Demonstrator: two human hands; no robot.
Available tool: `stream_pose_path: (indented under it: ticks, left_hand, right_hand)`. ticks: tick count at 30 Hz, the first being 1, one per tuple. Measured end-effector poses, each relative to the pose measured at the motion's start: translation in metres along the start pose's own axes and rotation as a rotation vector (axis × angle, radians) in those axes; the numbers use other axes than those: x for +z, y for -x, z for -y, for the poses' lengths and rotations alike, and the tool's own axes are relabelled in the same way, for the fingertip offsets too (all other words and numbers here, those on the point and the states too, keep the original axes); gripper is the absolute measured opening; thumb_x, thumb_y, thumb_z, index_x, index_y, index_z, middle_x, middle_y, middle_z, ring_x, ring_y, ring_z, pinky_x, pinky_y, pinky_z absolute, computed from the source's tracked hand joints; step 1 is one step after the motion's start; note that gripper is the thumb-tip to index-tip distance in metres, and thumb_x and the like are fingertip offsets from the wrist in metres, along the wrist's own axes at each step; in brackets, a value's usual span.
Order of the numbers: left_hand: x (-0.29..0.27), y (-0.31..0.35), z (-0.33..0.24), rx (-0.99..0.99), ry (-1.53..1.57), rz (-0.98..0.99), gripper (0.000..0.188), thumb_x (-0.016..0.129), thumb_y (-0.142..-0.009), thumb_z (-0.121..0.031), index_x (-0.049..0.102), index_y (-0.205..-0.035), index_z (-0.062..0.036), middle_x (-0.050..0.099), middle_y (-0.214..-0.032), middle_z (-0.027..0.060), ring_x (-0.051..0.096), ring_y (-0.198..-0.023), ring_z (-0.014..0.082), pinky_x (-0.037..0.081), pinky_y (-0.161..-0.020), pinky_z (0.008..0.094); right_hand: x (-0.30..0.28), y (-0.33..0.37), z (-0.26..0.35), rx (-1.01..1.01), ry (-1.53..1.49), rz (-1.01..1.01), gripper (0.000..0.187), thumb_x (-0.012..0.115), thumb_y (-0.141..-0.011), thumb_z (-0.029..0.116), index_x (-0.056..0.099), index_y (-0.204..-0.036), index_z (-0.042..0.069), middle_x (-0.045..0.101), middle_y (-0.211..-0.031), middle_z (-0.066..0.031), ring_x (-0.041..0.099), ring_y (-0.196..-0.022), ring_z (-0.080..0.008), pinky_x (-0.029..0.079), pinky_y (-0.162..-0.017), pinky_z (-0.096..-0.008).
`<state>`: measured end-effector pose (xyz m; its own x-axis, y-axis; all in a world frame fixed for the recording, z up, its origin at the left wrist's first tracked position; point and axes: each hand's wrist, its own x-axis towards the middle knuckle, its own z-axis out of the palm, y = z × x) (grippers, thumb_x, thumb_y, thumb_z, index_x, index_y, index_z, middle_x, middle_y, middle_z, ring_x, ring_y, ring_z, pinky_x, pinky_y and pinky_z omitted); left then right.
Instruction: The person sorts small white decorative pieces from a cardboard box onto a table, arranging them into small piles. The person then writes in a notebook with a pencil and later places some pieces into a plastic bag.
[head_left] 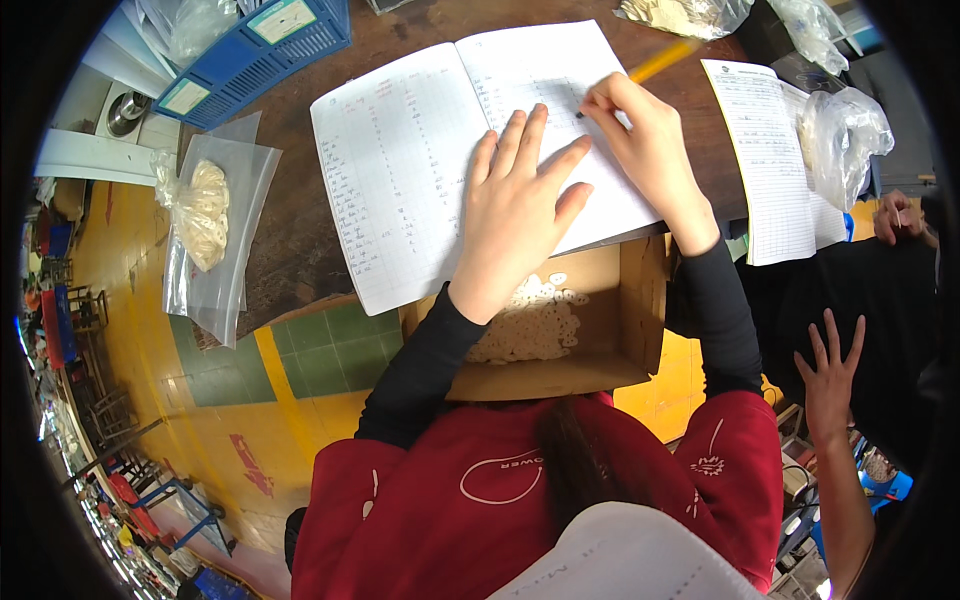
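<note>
An open notebook (400, 130) with handwritten columns lies on the dark wooden table. Flat across its middle rests my left hand (515, 205), fingers spread over the right page. My right hand (640, 140) pinches a yellow pencil (665, 60), its tip against the right page and its upper end blurred. Below the table edge, close to my body, is a cardboard box (638, 310) with many small pale, flat pieces (525, 330) inside; my left forearm hides part of it.
A clear bag of pale pieces (205, 215) lies at the table's left edge, a blue basket (250, 60) behind it. To the right are a written sheet (765, 160) and a crumpled plastic bag (845, 140). Another person's hand (828, 385) is at far right.
</note>
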<state>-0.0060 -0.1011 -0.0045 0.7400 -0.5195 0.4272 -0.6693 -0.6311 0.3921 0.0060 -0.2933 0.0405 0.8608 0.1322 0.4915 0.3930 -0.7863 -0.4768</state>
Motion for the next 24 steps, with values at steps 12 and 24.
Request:
stream_pose_path:
  ticks: [12, 24]
  left_hand:
    - [0.000, 0.001, -0.001, -0.004, 0.010, -0.011, 0.044, 0.065, -0.098, -0.043, 0.067, -0.139, -0.0273, 0.049, -0.156, 0.0192, 0.044, -0.146, 0.0358, 0.030, -0.121, 0.0534]
    - [-0.006, -0.028, -0.015, 0.055, 0.216, 0.320, 0.077, 0.057, -0.101, -0.056, 0.044, -0.156, -0.0027, 0.039, -0.161, 0.0256, 0.041, -0.148, 0.0395, 0.026, -0.123, 0.0552]
  right_hand:
    - [-0.004, 0.006, 0.007, 0.114, -0.006, 0.004, 0.026, 0.074, -0.089, -0.001, 0.049, -0.086, 0.003, 0.068, -0.082, -0.0111, 0.069, -0.077, -0.0244, 0.054, -0.072, -0.0315]
    - [-0.072, 0.033, -0.015, 0.009, -0.812, -0.539, 0.045, 0.045, -0.113, 0.041, 0.040, -0.077, 0.015, 0.043, -0.049, 0.0004, 0.036, -0.042, -0.0087, 0.024, -0.046, -0.0273]
